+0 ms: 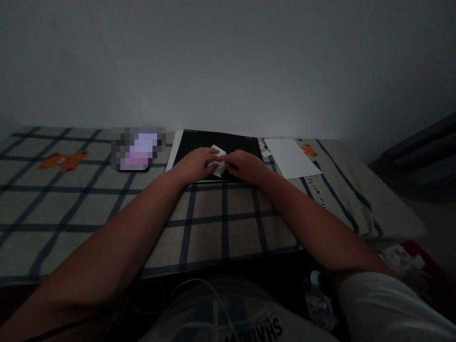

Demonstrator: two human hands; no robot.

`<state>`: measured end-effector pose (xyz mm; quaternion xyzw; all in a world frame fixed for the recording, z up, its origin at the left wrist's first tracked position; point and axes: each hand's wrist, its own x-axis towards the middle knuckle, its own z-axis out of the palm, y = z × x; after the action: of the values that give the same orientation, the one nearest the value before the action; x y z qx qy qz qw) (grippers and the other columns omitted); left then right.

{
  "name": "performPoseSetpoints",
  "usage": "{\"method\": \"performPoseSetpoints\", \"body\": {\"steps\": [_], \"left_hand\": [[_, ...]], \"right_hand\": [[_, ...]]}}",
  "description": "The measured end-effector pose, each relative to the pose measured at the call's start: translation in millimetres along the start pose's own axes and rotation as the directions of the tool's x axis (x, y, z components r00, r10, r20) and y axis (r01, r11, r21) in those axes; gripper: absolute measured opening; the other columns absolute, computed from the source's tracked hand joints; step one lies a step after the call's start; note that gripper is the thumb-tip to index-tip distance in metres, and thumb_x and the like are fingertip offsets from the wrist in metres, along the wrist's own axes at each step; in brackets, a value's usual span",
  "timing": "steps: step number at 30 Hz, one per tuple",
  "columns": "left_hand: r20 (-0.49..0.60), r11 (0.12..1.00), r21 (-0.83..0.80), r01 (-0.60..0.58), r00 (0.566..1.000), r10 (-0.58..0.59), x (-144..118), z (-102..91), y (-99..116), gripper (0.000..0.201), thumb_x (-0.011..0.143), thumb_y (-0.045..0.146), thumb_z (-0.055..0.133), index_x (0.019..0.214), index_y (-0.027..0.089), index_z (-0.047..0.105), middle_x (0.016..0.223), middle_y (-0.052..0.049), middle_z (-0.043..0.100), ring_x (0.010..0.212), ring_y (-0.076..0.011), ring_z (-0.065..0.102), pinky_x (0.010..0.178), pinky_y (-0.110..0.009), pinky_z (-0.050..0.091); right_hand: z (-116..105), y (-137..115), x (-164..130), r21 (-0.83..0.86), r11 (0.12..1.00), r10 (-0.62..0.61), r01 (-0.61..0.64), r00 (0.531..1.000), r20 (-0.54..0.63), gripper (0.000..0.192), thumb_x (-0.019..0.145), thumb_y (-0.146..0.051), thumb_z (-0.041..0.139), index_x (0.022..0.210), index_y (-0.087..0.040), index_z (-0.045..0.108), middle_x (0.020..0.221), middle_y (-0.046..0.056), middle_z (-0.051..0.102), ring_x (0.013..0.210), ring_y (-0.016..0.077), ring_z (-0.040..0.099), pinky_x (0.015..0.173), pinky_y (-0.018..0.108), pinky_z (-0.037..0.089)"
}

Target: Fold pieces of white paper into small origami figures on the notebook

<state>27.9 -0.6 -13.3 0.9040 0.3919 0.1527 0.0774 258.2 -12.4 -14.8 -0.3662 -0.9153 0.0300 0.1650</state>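
Two hands, left hand (pixel 195 164), right hand (pixel 245 166), pinching folded white paper (pixel 218 162), black board (pixel 199 142)

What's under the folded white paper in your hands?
The folded white paper lies on a black mat, pressed by the left hand and right hand. The mat beneath them is hidden.
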Motion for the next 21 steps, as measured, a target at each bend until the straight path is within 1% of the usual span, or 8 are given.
{"method": "performPoseSetpoints", "body": {"steps": [4, 6, 9, 12, 14, 17, 21], "left_hand": [[-0.006, 1.0, 0.022, 0.022, 1.0, -0.022, -1, -0.4, 0, 0.041, 0.094, 0.035, 0.06, 0.129, 0.02, 0.074, 0.146, -0.011, 0.065, 0.141, -0.028, 0.056, 0.122, -0.049, 0.04], [-0.003, 1.0, 0.012, 0.029, 1.0, -0.029, -2, -1.5, 1, 0.042, 0.092, 0.035, 0.062, 0.129, 0.02, 0.074, 0.147, -0.01, 0.065, 0.142, -0.0279, 0.055, 0.122, -0.049, 0.04], [0.004, 1.0, -0.005, 0.024, 1.0, -0.023, -3, -3.6, 2, 0.042, 0.09, 0.032, 0.062, 0.129, 0.023, 0.074, 0.147, -0.007, 0.065, 0.144, -0.0276, 0.054, 0.123, -0.049, 0.039], [0.021, 1.0, -0.008, 0.021, 1.0, -0.02, -4, -5.3, 2, 0.043, 0.089, 0.032, 0.063, 0.129, 0.023, 0.075, 0.148, -0.007, 0.064, 0.145, -0.0282, 0.053, 0.123, -0.048, 0.039], [0.036, 1.0, -0.011, 0.023, 0.999, -0.022, -3, -5.7, 2, 0.043, 0.089, 0.032, 0.064, 0.13, 0.023, 0.074, 0.15, -0.009, 0.062, 0.146, -0.0291, 0.051, 0.124, -0.049, 0.037], [0.045, 0.999, -0.027, 0.029, 0.999, -0.028, -3, -5.2, 1, 0.041, 0.09, 0.032, 0.065, 0.129, 0.023, 0.074, 0.151, -0.009, 0.061, 0.148, -0.0295, 0.049, 0.124, -0.052, 0.034], [0.031, 0.998, -0.052, 0.029, 0.999, -0.027, -3, -4.6, -1, 0.04, 0.091, 0.035, 0.067, 0.128, 0.024, 0.075, 0.151, -0.01, 0.061, 0.146, -0.0278, 0.052, 0.124, -0.052, 0.034]], "right_hand": [[0, 6, 1, 0.098, 0.995, 0.003, -0.001, 1.0, -0.016, 0.033, 0.1, -0.019, 0.053, 0.126, -0.018, 0.072, 0.107, 0.01, 0.074, 0.096, 0.0214, 0.061, 0.086, 0.033, 0.043], [-1, 8, 0, 0.122, 0.993, -0.002, 0.005, 1.0, -0.026, 0.03, 0.099, -0.019, 0.053, 0.122, -0.017, 0.073, 0.107, 0.01, 0.074, 0.096, 0.0216, 0.062, 0.087, 0.033, 0.043], [-3, 13, -1, 0.149, 0.987, -0.054, 0.056, 0.998, -0.015, 0.027, 0.097, -0.021, 0.058, 0.118, -0.017, 0.074, 0.109, 0.011, 0.075, 0.1, 0.0231, 0.063, 0.089, 0.035, 0.044], [-4, 17, -3, 0.186, 0.975, -0.123, 0.119, 0.992, 0.013, 0.027, 0.095, -0.026, 0.066, 0.12, -0.019, 0.074, 0.114, 0.01, 0.076, 0.104, 0.0238, 0.063, 0.092, 0.037, 0.045], [-2, 18, -2, 0.19, 0.973, -0.137, 0.131, 0.99, 0.016, 0.03, 0.095, -0.027, 0.067, 0.124, -0.02, 0.072, 0.116, 0.01, 0.075, 0.106, 0.0236, 0.063, 0.093, 0.037, 0.045], [2, 16, 0, 0.165, 0.98, -0.114, 0.11, 0.993, 0.014, 0.031, 0.097, -0.027, 0.065, 0.126, -0.017, 0.071, 0.118, 0.012, 0.074, 0.108, 0.0245, 0.062, 0.096, 0.038, 0.045], [7, 13, 3, 0.153, 0.987, -0.058, 0.058, 0.998, -0.007, 0.03, 0.099, -0.027, 0.063, 0.125, -0.015, 0.07, 0.12, 0.014, 0.072, 0.111, 0.0254, 0.061, 0.097, 0.039, 0.045]]}}
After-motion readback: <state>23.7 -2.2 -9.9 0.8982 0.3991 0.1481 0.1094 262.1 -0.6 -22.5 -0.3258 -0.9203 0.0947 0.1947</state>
